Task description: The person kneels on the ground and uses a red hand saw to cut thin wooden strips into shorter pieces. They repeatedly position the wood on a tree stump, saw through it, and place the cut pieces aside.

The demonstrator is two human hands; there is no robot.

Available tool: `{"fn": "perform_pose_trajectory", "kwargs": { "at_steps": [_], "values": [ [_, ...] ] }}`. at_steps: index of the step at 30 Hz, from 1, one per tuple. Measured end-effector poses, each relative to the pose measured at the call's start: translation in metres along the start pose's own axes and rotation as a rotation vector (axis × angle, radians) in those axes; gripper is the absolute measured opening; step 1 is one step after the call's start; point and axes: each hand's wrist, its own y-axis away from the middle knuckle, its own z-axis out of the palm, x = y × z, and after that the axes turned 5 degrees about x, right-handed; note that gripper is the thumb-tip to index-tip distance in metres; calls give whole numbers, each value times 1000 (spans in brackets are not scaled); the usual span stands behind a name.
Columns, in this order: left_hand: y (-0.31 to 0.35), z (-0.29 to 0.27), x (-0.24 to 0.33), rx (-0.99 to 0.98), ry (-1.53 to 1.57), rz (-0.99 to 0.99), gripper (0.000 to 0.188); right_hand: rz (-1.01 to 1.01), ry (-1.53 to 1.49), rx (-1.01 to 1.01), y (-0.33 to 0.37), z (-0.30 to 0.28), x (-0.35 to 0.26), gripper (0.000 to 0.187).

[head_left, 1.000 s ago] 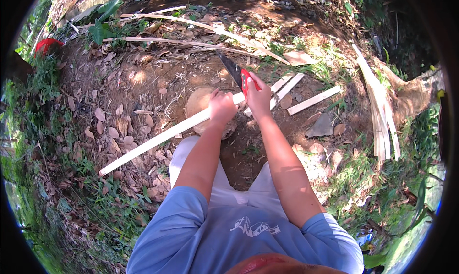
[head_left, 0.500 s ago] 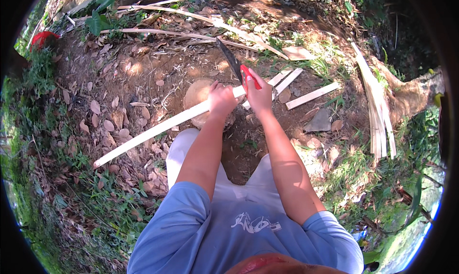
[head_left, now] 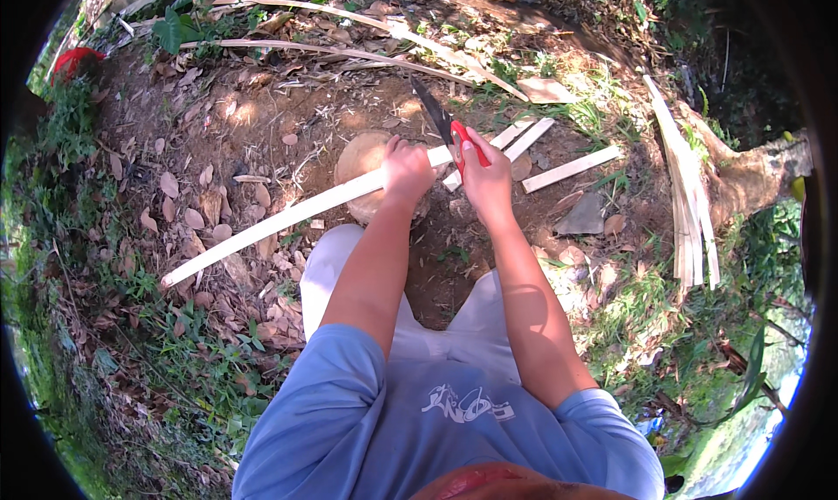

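A long pale wooden strip (head_left: 279, 221) lies slanting across the round top of a cut log (head_left: 358, 160), its far left end out over the leaf litter. My left hand (head_left: 408, 173) is closed around the strip, pressing it over the log. Just right of it, my right hand (head_left: 489, 177) grips the red handle of a handsaw (head_left: 432, 109). The dark blade points forward and left. The handle is at the strip's right end, and my fingers partly hide the place where saw and strip meet.
Short pale wood pieces (head_left: 572, 169) lie right of my hands, beside a grey flat stone (head_left: 582, 215). Long split strips (head_left: 349, 53) stretch across the ground ahead. More strips (head_left: 690, 203) lean by a tree root (head_left: 759, 177). Something red (head_left: 77, 62) sits far left.
The saw and my right hand have shifted a little right and slightly back toward me. My left hand keeps its hold on the strip, and the view has tilted slightly.
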Motion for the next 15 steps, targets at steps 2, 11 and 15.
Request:
{"fn": "perform_pose_trajectory", "kwargs": {
  "at_steps": [2, 11, 15],
  "values": [
    [-4, -2, 4, -29, 8, -25, 35, -75, 116, 28, 24, -19, -13, 43],
    [0, -2, -1, -38, 10, -39, 35, 133, 182, -111, 167, -136, -85, 44],
    [-1, 0, -1, -30, 8, -24, 36, 82, 206, -83, 200, -156, -82, 45]
  ]
}}
